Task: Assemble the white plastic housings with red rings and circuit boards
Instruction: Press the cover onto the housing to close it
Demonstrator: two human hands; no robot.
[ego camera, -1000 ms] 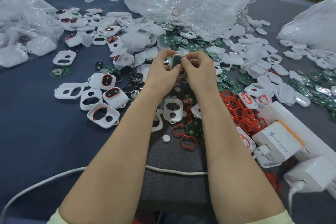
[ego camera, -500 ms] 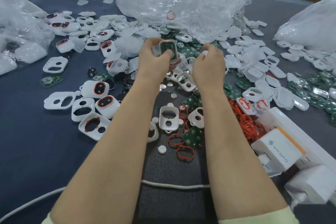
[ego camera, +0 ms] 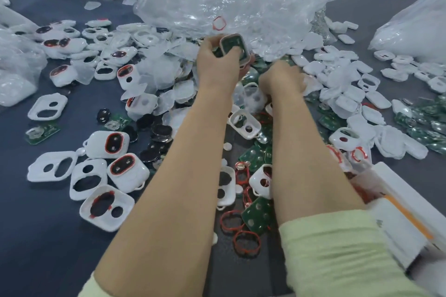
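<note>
left hand [ego camera: 217, 65] grips housing [ego camera: 244, 56] (board [ego camera: 231, 45] inside) | right hand [ego camera: 281, 79] on pile [ego camera: 313, 81]

Split the two-handed grip of a second ago. Kept the housing [ego camera: 245, 55], green circuit board [ego camera: 231, 44] showing, in the left hand [ego camera: 218, 61] alone, raised toward 12 o'clock. Dropped the right hand [ego camera: 281, 78] to its 4 o'clock, among the white parts [ego camera: 337, 101] on the worktop [ego camera: 36, 236].

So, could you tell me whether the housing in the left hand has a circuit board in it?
In: a green board sits inside the rim of the white housing that the left hand grips.
</note>
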